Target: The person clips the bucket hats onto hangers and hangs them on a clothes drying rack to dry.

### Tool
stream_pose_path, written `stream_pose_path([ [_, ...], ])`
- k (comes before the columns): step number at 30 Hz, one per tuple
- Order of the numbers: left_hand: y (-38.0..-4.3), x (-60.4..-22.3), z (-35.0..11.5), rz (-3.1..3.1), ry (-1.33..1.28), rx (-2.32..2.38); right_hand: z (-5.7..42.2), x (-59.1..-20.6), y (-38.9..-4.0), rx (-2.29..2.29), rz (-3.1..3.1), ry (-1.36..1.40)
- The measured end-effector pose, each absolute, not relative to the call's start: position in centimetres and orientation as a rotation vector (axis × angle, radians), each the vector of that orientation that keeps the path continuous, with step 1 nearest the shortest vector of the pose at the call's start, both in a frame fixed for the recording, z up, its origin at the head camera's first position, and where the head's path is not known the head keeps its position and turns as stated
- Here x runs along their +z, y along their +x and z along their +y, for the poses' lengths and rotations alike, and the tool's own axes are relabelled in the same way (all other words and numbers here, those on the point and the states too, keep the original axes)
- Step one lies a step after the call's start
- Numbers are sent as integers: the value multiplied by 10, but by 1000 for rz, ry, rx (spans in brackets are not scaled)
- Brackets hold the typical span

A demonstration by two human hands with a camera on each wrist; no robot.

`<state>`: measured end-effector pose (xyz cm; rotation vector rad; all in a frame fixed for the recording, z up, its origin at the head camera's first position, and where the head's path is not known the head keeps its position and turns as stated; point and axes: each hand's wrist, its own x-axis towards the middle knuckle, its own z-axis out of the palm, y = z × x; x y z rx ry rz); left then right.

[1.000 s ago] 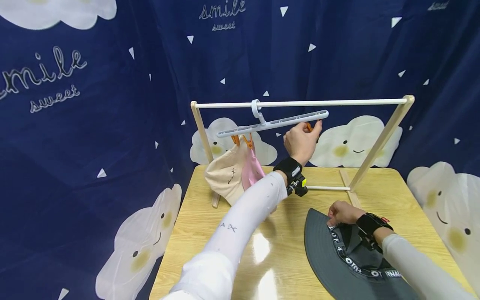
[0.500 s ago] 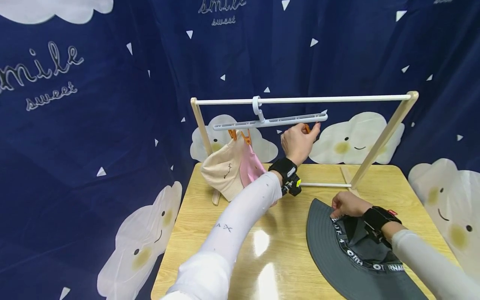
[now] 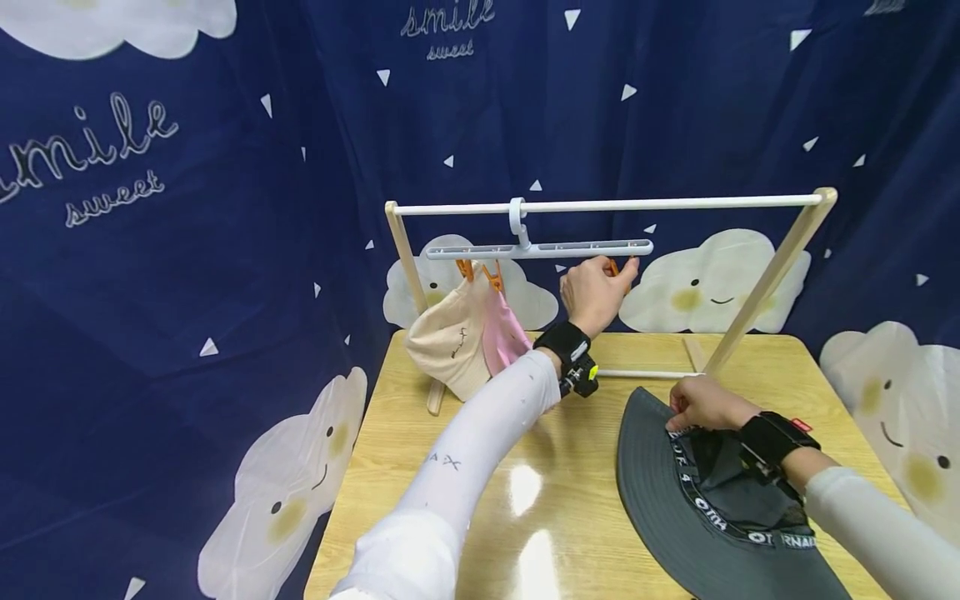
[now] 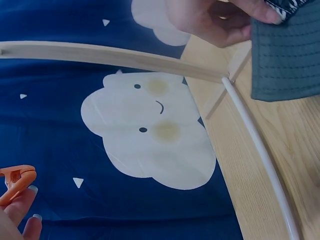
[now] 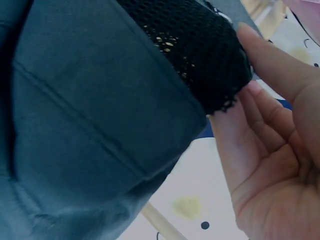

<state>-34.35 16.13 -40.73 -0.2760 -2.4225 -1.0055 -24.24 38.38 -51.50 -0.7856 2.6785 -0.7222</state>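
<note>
At the right end of the white hanger (image 3: 570, 249), my left hand (image 3: 591, 293) pinches an orange clip (image 4: 21, 177) just under the bar. My right hand (image 3: 705, 403) grips the inner edge of a dark grey wide-brimmed hat (image 3: 656, 492), thumb and fingers pinching it near the lettered band. Black mesh lining (image 5: 200, 50) shows beside those fingers in the right wrist view. Two more orange clips (image 3: 492, 277) hang from the hanger's left half, above a cream cap (image 3: 450, 342) and a pink cloth item (image 3: 501, 333), which is partly hidden by the left arm.
The hanger hooks over the white rail of a wooden rack (image 3: 772, 275) standing on the wooden table (image 3: 577, 517). A lower white rod (image 3: 648, 374) joins the rack's feet. Behind is a navy curtain (image 3: 697, 108) with smiling clouds.
The hanger's right end has dropped, so its bar now lies nearly level. The left hand has moved slightly down and left. The right hand and the hat have shifted up and right.
</note>
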Motion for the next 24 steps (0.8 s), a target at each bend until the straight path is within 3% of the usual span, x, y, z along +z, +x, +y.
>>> stream_pose_path([
  [24, -329, -405, 169, -2430, -371, -780, 374, -467, -231, -596, 3066, -470],
])
